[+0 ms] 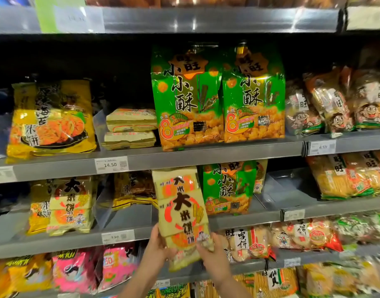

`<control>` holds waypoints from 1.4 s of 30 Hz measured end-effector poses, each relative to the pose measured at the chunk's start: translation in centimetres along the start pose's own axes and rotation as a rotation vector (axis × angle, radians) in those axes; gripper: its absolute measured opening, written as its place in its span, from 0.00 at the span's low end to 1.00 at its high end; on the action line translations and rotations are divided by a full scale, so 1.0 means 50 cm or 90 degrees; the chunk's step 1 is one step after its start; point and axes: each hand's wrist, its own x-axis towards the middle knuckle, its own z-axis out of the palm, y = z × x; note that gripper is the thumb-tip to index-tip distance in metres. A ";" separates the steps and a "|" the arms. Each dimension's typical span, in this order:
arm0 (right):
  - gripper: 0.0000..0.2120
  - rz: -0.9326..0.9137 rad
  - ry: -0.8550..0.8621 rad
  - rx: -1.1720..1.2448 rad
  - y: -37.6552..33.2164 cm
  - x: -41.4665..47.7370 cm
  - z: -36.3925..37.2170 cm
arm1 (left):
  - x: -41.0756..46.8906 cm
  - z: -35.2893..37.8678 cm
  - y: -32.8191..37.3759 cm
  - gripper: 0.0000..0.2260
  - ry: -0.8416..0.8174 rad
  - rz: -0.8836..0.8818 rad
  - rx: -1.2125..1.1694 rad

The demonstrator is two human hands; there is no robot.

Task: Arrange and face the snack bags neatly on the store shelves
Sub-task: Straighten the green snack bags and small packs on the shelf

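Fingers (203,247) of our right hand (212,254) and left hand (158,244) curl round the bottom of a pale bag (180,209). We hold it upright at lower centre of the frame, before the shelf (227,155) rows. Green bags (187,100) stand upper centre, and a twin bag (70,207) sits lower left.

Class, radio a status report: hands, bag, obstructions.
Left hand, right hand both grip pale yellow rice-cracker bag, low end. Bag upright, unshelved. Green snack bag close on its right.
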 end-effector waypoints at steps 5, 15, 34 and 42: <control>0.32 -0.065 0.039 0.051 -0.084 0.076 0.025 | 0.109 0.017 0.092 0.32 0.066 0.074 0.214; 0.31 -0.047 0.080 -0.068 -0.118 0.163 0.074 | 0.192 0.037 0.119 0.27 0.267 0.158 0.571; 0.40 -0.079 -0.025 -0.023 -0.070 0.192 0.140 | 0.138 0.051 0.060 0.33 0.156 0.274 0.625; 0.34 -0.126 -0.011 -0.126 -0.067 0.193 0.122 | 0.170 0.059 0.076 0.36 0.153 0.236 0.726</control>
